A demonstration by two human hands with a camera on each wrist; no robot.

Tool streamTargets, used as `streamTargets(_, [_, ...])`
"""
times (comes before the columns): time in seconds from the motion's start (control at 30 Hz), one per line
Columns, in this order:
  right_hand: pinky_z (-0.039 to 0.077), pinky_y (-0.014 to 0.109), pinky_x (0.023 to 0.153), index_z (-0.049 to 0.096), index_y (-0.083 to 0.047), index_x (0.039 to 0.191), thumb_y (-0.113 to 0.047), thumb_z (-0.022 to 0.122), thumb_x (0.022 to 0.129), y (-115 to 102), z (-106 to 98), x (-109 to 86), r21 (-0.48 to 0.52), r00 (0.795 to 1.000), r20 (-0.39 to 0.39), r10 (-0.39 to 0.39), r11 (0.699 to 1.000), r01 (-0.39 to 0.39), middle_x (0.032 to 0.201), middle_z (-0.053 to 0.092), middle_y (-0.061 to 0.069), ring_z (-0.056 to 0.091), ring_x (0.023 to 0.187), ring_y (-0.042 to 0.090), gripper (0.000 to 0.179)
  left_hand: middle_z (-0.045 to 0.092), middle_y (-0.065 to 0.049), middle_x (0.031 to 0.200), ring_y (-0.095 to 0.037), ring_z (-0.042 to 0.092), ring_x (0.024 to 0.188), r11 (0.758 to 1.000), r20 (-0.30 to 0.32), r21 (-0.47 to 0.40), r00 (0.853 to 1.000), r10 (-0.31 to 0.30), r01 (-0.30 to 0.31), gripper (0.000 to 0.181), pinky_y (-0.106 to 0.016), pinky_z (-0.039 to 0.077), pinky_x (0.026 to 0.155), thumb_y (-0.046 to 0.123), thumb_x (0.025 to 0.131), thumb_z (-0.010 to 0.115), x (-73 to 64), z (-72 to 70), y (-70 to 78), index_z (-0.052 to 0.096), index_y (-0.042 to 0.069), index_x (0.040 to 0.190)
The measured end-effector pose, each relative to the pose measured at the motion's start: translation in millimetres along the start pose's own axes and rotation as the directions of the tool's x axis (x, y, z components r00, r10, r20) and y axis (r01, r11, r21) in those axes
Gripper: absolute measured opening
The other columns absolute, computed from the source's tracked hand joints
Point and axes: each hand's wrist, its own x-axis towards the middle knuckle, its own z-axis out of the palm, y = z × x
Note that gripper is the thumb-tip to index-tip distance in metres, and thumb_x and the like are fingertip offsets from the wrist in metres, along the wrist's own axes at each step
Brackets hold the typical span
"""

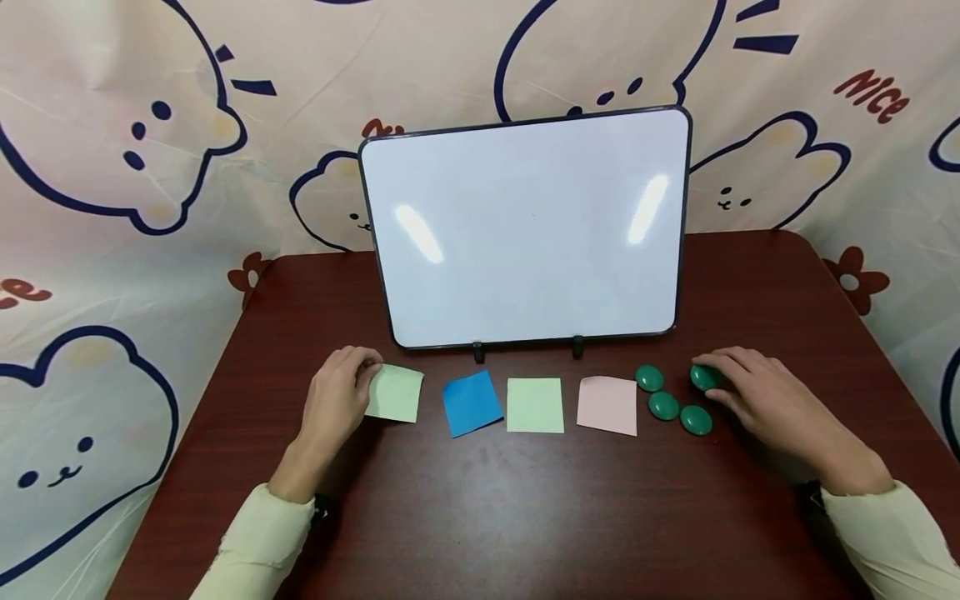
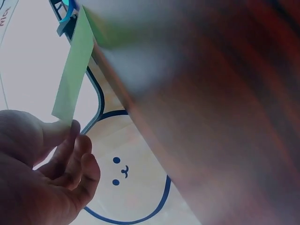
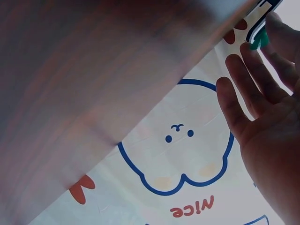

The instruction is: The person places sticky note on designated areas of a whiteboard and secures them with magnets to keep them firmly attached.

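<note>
My left hand [image 1: 339, 398] pinches the left edge of a light green sticky note [image 1: 396, 393] between thumb and fingers. In the left wrist view that note [image 2: 75, 70] slants up off the tabletop from the fingertips. A blue sticky note [image 1: 472, 404], another light green one [image 1: 535, 405] and a pink one [image 1: 607, 406] lie in a row to its right. My right hand [image 1: 765, 404] holds a green round magnet [image 1: 703, 377] by thumb and fingertips; its other fingers are extended in the right wrist view. Several more green magnets, one of them here [image 1: 663, 406], lie just left of it.
A white board [image 1: 532, 233] with a black frame stands tilted at the back of the dark wooden table [image 1: 517, 517], on small black feet [image 1: 577, 347]. Behind it hangs a cloth [image 1: 315, 100] printed with cartoon figures.
</note>
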Motion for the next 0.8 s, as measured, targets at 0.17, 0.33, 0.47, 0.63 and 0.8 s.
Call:
streamTargets(0.17, [0.045, 0.058, 0.090, 0.058, -0.012, 0.131, -0.014, 0.078, 0.085, -2.4, -0.3, 0.1, 0.006, 1.000, 0.011, 0.012, 1.000, -0.012, 0.125, 0.060, 0.013, 0.054, 0.114, 0.031, 0.050, 0.066, -0.011, 0.088, -0.026, 0.059, 0.083, 1.000, -0.022, -0.013, 1.000, -0.008, 0.008, 0.005, -0.042, 0.050, 0.071, 0.001, 0.090, 0.069, 0.7, 0.9, 1.9, 0.067, 0.004, 0.094])
streamTargets(0.33, [0.045, 0.058, 0.090, 0.058, -0.011, 0.131, -0.014, 0.078, 0.085, -3.5, -1.5, 2.1, 0.003, 1.000, 0.019, 0.020, 1.000, -0.020, 0.125, 0.059, 0.014, 0.054, 0.115, 0.033, 0.050, 0.066, -0.012, 0.091, -0.028, 0.060, 0.087, 0.999, -0.037, -0.037, 0.999, -0.009, 0.008, 0.003, -0.044, 0.050, 0.074, 0.003, 0.093, 0.067, 5.1, 1.9, 2.6, 0.066, 0.002, 0.095])
streamTargets(0.47, [0.045, 0.058, 0.090, 0.058, -0.010, 0.130, -0.014, 0.078, 0.084, -2.7, -2.2, 5.3, 0.005, 1.000, 0.007, 0.008, 1.000, -0.008, 0.125, 0.060, 0.015, 0.054, 0.115, 0.033, 0.051, 0.066, -0.013, 0.093, -0.029, 0.060, 0.089, 0.999, -0.051, -0.048, 0.999, 0.008, -0.010, 0.004, -0.044, 0.051, 0.076, 0.004, 0.093, 0.066, 11.4, 3.5, 4.4, 0.065, 0.003, 0.097])
streamTargets(0.63, [0.044, 0.058, 0.090, 0.058, -0.010, 0.130, -0.013, 0.078, 0.084, -2.4, -1.1, 7.7, 0.015, 1.000, 0.001, -0.007, 1.000, 0.007, 0.125, 0.059, 0.015, 0.054, 0.114, 0.033, 0.051, 0.066, -0.014, 0.094, -0.029, 0.060, 0.087, 0.998, -0.083, -0.035, 0.996, 0.043, -0.046, 0.004, -0.043, 0.052, 0.075, 0.001, 0.094, 0.065, 14.7, 5.5, 9.2, 0.063, 0.003, 0.097])
streamTargets(0.8, [0.045, 0.059, 0.090, 0.058, -0.010, 0.130, -0.013, 0.078, 0.084, -4.4, 0.5, 9.2, 0.016, 1.000, 0.005, -0.010, 1.000, 0.009, 0.125, 0.060, 0.015, 0.054, 0.113, 0.033, 0.050, 0.065, -0.015, 0.094, -0.031, 0.060, 0.087, 0.994, -0.138, -0.048, 0.987, 0.087, -0.095, 0.007, -0.044, 0.054, 0.076, -0.002, 0.093, 0.064, 15.4, 8.3, 10.9, 0.064, 0.001, 0.100])
